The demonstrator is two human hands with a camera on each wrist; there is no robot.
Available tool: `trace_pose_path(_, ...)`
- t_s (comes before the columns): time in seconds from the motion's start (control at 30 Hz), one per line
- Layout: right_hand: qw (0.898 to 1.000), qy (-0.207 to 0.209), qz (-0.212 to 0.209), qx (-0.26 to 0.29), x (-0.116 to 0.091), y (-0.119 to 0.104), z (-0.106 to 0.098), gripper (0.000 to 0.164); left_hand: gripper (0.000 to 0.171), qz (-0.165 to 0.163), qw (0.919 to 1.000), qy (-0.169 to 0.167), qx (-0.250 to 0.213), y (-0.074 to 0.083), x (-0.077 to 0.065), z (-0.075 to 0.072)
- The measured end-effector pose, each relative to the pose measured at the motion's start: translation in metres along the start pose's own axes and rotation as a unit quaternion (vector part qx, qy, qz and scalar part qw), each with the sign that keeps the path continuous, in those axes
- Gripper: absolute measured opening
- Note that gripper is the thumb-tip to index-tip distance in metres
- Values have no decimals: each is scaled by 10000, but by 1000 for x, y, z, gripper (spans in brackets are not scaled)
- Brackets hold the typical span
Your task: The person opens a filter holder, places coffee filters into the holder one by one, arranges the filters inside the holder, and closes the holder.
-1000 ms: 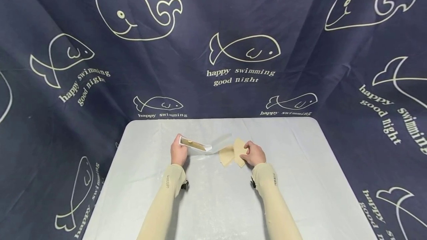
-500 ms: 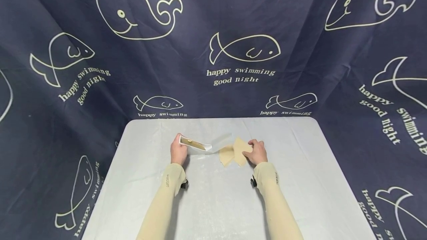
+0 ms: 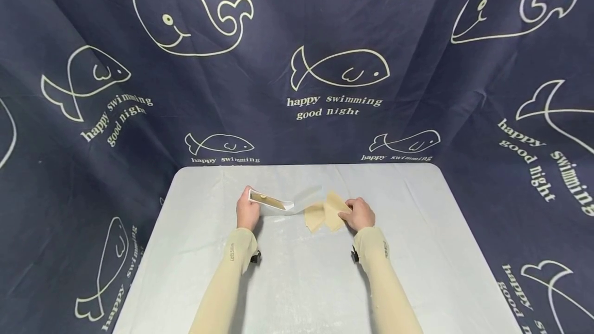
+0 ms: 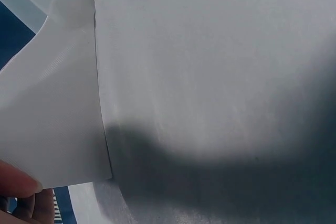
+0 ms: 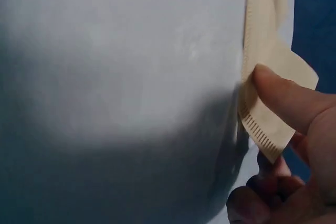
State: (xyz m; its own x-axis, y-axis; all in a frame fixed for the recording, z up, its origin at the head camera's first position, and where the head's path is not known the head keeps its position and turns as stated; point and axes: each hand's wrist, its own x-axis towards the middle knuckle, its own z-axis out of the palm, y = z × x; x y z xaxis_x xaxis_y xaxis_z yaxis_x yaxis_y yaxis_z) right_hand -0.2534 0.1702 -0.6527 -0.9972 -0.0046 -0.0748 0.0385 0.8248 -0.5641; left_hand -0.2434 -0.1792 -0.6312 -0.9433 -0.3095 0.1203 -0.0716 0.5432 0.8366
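Observation:
My left hand (image 3: 248, 213) grips the left end of a slim white carton (image 3: 268, 201), raised with its open side and brown inside facing me. In the left wrist view the thumb lies at the lower corner of the carton's pale panel (image 4: 58, 108). From the carton's right end a greyish, see-through sheet (image 3: 308, 196) stretches right. My right hand (image 3: 361, 214) pinches the right edge of a beige, fan-shaped coffee filter paper (image 3: 335, 211), thumb on its face. Its crimped seam shows in the right wrist view. Another beige filter piece (image 3: 314, 215) spreads just left of it.
A pale table (image 3: 306, 277) with rounded far corners lies under both hands. Dark blue curtains (image 3: 339, 24) with fish and whale drawings hang behind it and at both sides.
My right hand has shifted slightly right, its thumb and fingers now at the filter paper's right edge. The left hand and the carton have stayed nearly still.

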Motion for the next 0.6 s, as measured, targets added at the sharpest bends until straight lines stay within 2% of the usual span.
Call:
trace_pose_path(0.2, 9990, -208, -288, 266, -3, 3, -11, 16, 18, 72, 9996, -209, -170, -1, 0, -2)
trace_pose_path(0.37, 9949, -95, -459, 894, -3, 2, -27, 19, 56, 138, 9940, -735, -794, -11, 0, -10)
trace_pose_path(0.43, 9908, 61, -365, 1302, -5, -2, -38, 21, 71, 221, 9898, -843, -1125, -13, 0, -15)
trace_pose_path(0.5, 9836, 300, -278, 1758, -7, -9, -52, 22, 79, 424, 9847, -771, -1505, -13, 1, -22)
trace_pose_path(0.6, 9673, 586, -299, 2451, -10, -26, -73, 25, 79, 730, 9788, -340, -1884, -7, 5, -36)
